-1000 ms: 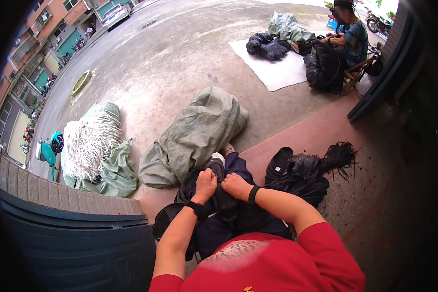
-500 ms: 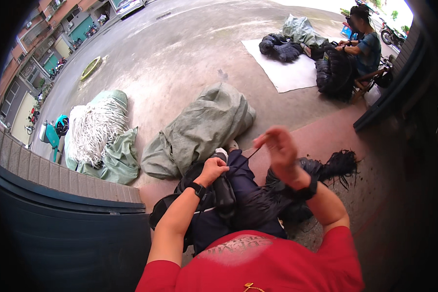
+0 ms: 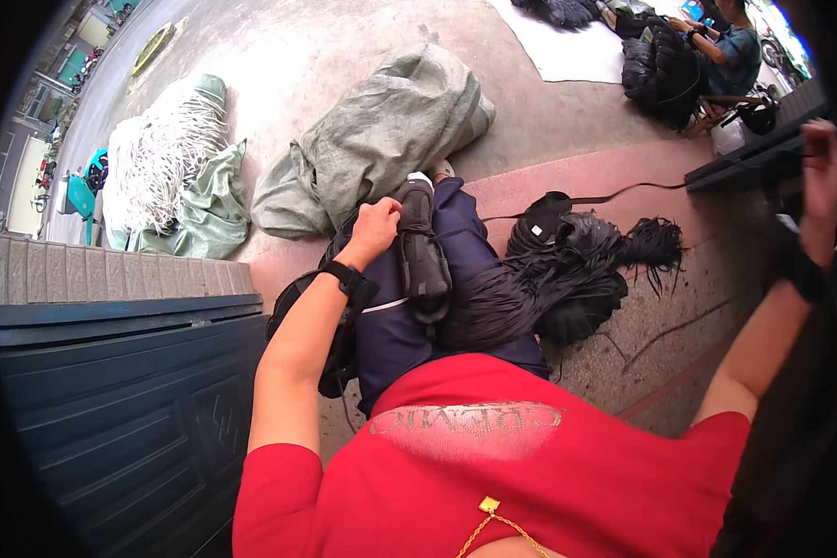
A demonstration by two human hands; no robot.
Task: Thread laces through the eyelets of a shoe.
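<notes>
- Left hand (image 3: 378, 228), fingers curled, hold hidden: steady the long, rounded black bundle (image 3: 425, 260).
- Right hand (image 3: 820, 191), far right, openness and grip unclear: draw the thin black strap (image 3: 604, 199) evenly.

From here I make out faintly glossy black strips (image 3: 493, 302), a matt woven-cloth sack (image 3: 381, 130) farther off, a smooth, metal-looking door (image 3: 130, 400) near left.

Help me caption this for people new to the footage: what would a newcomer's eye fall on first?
Probably the bright red shirt across the lower middle, with the right hand raised at the far right and the left hand near a black padded item in the lap. Next, likely the bulky grey-green sack lying beyond the knees, and the heap of white strands to its left.
</notes>
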